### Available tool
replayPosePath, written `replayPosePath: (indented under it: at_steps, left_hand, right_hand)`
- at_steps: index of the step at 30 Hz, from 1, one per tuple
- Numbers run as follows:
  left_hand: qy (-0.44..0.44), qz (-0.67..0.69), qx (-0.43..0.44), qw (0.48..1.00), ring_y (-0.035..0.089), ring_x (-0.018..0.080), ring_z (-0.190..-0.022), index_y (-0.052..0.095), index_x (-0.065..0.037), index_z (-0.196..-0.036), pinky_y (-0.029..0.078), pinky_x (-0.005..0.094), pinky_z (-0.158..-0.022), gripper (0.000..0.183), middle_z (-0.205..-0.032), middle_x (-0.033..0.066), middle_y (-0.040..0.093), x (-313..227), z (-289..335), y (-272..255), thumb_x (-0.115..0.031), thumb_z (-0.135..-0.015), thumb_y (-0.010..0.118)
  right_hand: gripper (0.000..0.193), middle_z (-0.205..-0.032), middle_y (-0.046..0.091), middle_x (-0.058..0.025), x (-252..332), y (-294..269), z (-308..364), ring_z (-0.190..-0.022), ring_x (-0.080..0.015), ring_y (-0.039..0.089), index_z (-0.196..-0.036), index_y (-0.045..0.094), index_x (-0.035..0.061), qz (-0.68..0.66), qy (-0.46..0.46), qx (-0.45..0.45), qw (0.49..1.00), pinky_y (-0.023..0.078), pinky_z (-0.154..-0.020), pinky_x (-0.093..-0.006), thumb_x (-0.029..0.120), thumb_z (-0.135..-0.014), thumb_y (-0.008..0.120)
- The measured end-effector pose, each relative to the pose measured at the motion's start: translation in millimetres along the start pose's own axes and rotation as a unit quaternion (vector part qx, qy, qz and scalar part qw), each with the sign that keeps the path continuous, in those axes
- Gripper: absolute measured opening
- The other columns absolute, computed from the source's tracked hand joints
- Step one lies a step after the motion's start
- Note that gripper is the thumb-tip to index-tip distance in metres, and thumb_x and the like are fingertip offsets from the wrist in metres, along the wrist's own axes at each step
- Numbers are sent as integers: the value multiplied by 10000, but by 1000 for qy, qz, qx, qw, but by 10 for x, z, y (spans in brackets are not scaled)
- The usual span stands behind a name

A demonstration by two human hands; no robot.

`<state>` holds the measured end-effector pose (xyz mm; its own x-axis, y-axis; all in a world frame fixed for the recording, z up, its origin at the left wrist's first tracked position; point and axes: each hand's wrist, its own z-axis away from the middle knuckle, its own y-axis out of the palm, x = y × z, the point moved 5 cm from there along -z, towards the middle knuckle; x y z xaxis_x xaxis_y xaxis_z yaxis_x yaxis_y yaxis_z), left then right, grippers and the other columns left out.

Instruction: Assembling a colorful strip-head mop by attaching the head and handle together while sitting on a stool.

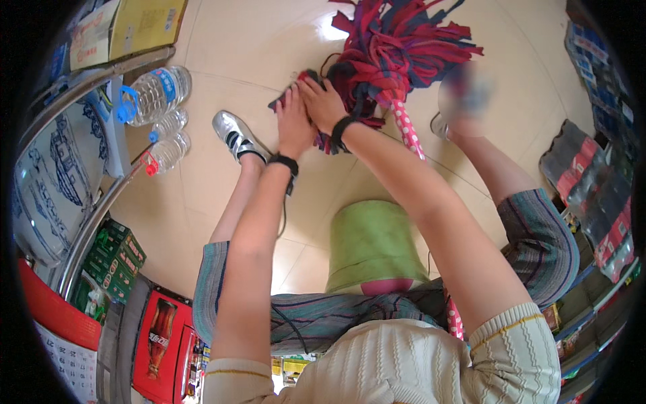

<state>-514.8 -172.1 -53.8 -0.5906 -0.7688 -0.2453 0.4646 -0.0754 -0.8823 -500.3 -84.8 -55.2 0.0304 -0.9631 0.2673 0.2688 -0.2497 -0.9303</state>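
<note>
A rag mop with red and dark blue cloth strips lies on the floor ahead of me. Its pink handle with white dots runs back toward my body, passing under my right forearm. Just left of the mop head, my left hand and my right hand are close together on a bunch of the strips. Fingers of both hands are bent over the cloth, and their tips are partly hidden. Both wrists wear black bands.
Between my legs stands a green tapered stool or tub. My silver shoe rests left of my hands. Clear plastic bottles stand beside a metal-railed shelf at left, under a yellow carton. Wrapped packs line the right side.
</note>
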Motion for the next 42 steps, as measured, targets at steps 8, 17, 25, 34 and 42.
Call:
replayPosePath:
  at_steps: [8,17,25,34,42]
  left_hand:
    - [-6,-11,0,1000,206,358,-1489,240,28,-1533,158,574,-1181,818,-1614,201,203,144,65,37,-317,-875,581]
    - [-1,-46,-47,998,244,337,-1474,326,15,-1510,194,519,-1179,733,-1580,187,297,32,-274,-247,-301,-887,549]
    - [-10,-9,-10,1000,259,358,-1462,312,33,-1508,182,526,-1187,724,-1575,202,302,-52,106,110,-280,-889,520]
    - [-33,-56,6,998,220,324,-1485,309,3,-1522,165,528,-1194,724,-1608,164,250,-27,-91,-37,-313,-904,514]
    - [3,-6,-85,996,258,350,-1469,327,40,-1498,194,543,-1177,747,-1577,192,303,-40,-293,-104,-293,-863,537]
  right_hand:
    - [499,-1523,412,-43,101,-45,-76,-1412,-223,361,-1376,543,95,-37,4,11,999,313,-1110,-514,218,-893,538]
    - [492,-1510,435,-33,-153,-113,-381,-1390,-217,390,-1358,548,85,20,2,-16,1000,318,-1101,-543,197,-880,547]
    - [619,-1541,381,-79,-30,68,222,-1423,-244,345,-1447,456,60,-18,-21,11,1000,297,-1118,-527,213,-857,571]
    - [584,-1531,401,-67,-75,-7,-14,-1417,-231,353,-1445,463,62,0,6,4,1000,277,-1134,-521,197,-881,533]
    - [504,-1494,443,-69,-221,-41,-170,-1387,-221,388,-1365,547,63,21,8,-67,997,310,-1119,-501,204,-881,530]
